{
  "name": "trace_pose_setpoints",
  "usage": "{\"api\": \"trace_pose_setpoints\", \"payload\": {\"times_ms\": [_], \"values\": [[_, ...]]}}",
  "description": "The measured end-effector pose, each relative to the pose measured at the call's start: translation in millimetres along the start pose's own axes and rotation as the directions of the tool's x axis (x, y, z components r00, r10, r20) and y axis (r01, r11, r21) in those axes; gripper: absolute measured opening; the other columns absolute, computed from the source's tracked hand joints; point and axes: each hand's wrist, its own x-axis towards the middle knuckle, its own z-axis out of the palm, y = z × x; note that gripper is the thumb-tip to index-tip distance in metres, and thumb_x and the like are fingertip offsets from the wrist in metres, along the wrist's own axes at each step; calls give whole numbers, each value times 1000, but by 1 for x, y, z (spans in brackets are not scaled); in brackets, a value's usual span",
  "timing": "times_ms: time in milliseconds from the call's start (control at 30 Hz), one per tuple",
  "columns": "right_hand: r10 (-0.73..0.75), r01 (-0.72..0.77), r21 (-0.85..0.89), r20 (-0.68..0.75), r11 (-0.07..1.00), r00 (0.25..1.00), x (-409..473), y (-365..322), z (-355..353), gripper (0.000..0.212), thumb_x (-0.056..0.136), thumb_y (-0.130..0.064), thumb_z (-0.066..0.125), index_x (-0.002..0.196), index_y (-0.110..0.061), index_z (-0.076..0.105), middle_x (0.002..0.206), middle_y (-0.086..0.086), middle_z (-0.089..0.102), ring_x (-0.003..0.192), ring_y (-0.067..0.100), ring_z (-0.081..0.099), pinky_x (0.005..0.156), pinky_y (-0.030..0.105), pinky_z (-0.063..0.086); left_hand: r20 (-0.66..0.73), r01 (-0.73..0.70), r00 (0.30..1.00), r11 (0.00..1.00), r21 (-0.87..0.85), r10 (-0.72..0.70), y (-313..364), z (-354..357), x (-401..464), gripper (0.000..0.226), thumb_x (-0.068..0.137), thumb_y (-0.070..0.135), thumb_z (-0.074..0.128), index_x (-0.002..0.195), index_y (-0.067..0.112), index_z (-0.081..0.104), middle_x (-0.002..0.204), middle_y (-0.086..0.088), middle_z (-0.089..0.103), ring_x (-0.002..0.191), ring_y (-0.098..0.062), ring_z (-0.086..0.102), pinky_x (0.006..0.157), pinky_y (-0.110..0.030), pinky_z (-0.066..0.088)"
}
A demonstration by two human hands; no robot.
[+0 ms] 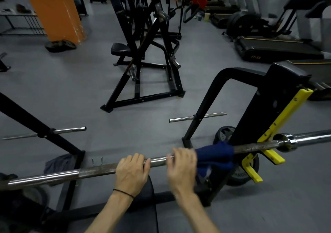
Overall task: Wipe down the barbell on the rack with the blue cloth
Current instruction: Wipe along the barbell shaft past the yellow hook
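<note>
beside blurred right hand (181, 168), blue cloth (215, 156)

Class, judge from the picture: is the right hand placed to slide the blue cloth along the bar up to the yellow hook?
Probably yes. The right hand holds the blue cloth on the barbell, and the bare bar runs unobstructed to the yellow hook.

Two bare forearms, no sleeves in view; a thin black band (123, 192) circles the wrist of the left hand (131, 172); the right hand (181, 168) wears nothing
</note>
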Motion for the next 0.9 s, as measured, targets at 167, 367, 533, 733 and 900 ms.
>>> {"api": "trace_pose_setpoints", "payload": {"times_ms": [167, 367, 533, 733, 900], "values": [[-366, 388, -113, 178, 915, 914, 10, 52, -24, 54, 107, -50, 33, 136, -15, 61, 122, 6, 63, 115, 26, 56, 113, 40, 33, 50, -79, 996, 997, -2, 79, -8, -4, -1, 38, 103, 38, 39, 77, 18, 58, 69, -1, 49, 59, -24, 47, 58, -39, 35], [53, -60, -210, -40, 976, 998, 33, 79, -41, 37, 105, -39, 38, 101, -15, 66, 97, 4, 63, 97, 28, 58, 111, 48, 36, 69, -5, 998, 1000, 4, 5, 3, -8, 4, 39, 102, 38, 42, 72, 17, 55, 65, -3, 47, 56, -26, 46, 56, -39, 35], [-266, 274, -48, 137, 960, 954, -13, -14, 10, 41, 106, -43, 35, 123, -20, 64, 114, 2, 63, 108, 23, 55, 113, 44, 34, 124, -3, 992, 1000, 24, 0, 4, -9, 13, 42, 97, 36, 45, 61, 17, 52, 53, -5, 48, 46, -30, 50, 48, -36, 37], [-205, 227, -221, 118, 948, 972, 39, 103, -51, 46, 106, -50, 32, 107, -18, 65, 93, 2, 62, 87, 27, 55, 90, 41, 42, 472, -166, 876, 981, 101, 100, -1, -26, 40, 57, 101, 38, 27, 80, 16, 75, 54, -12, 62, 44, -32, 62, 40, -33, 42], [60, -64, -211, -25, 975, 998, 40, 66, -38, 46, 106, -44, 32, 83, -19, 62, 80, 2, 60, 80, 26, 53, 93, 46, 43, 874, 184, 483, 981, -56, -41, -3, -31, 78, 32, 104, 25, 35, 91, 13, 62, 79, -7, 69, 64, -21, 63, 61, -29, 47]]}}
